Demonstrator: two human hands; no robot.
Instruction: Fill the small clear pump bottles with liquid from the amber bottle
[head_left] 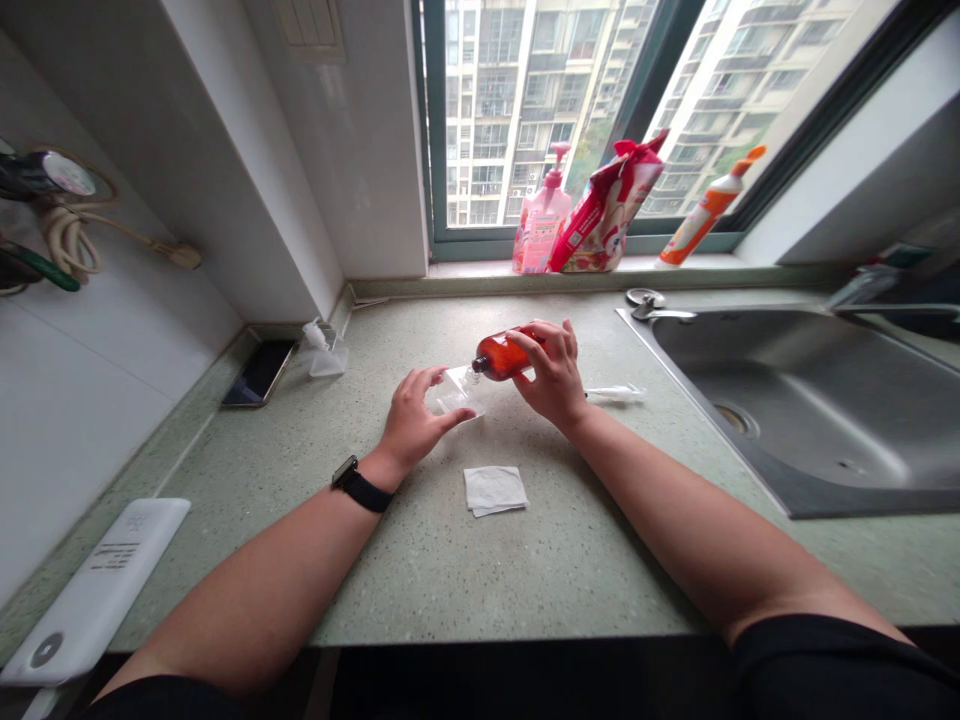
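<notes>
My right hand point(551, 375) is closed around an amber bottle point(495, 355), tilted so its dark uncapped neck points down and left. Directly under that neck is a clear plastic container point(455, 392), with my left hand point(414, 415) gripping its sides between thumb and fingers. The mouth of the clear container is hard to make out, and I cannot tell whether the necks touch. Behind my right wrist lies a clear-and-white slim piece point(619, 393), possibly a pump top. A folded white tissue point(496, 489) rests on the counter in front of my hands.
A phone point(259, 373) and a small clear container with a white top point(325, 358) are at the back left. A white power bank point(97, 590) lies front left. The steel sink point(817, 420) is right. A pink pump bottle point(541, 225), red bag point(607, 215) and orange-white bottle point(701, 220) line the sill.
</notes>
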